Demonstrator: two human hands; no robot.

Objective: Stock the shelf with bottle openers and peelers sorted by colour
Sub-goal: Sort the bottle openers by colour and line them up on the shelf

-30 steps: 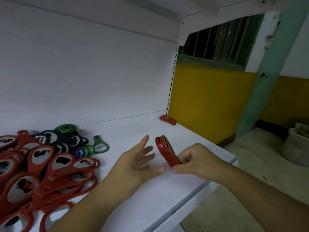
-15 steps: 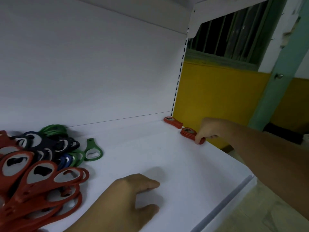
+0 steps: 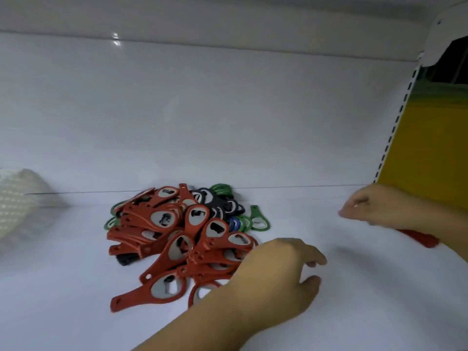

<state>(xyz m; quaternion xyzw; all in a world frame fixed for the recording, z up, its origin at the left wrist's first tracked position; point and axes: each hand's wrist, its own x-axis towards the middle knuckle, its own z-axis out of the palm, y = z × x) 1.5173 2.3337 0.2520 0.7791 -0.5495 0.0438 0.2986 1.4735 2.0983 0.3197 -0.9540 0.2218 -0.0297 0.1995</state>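
**While the red bottle openers (image 3: pixel 182 239) lie heaped, two hands hang over the shelf (image 3: pixel 76 287)**

Where the white shelf meets its back panel (image 3: pixel 202 110), the red bottle openers sit in a loose pile, handles pointing mostly toward the near left, grey metal showing in their heads. Behind and to the right of them, touching the heap, lie the black openers (image 3: pixel 217 206). A few blue openers (image 3: pixel 234 222) are tucked at their near edge. Green openers (image 3: pixel 222 190) show at the back of the pile and along its left side, and a single green opener (image 3: pixel 258 219) lies flat just beside the blue ones, its ring toward the viewer.

The left hand (image 3: pixel 273 279) is at the pile's near right edge, overlapping the nearest red handles in this view. Its fingers are loosely bent, thumb apart from them, and it grasps nothing. The right hand (image 3: pixel 374 209) is over the shelf's right end, well apart from the pile. It is blurred with its fingers drawn in, and whether it grips anything cannot be told. A small red stack (image 3: pixel 420 238) lies on the shelf at its right edge, partly hidden by the right forearm.

A slotted upright (image 3: pixel 395 127) closes the shelf on the right, with a yellow wall (image 3: pixel 430 148) beyond. At the far left rests a blurred white mesh bundle (image 3: pixel 17 198).
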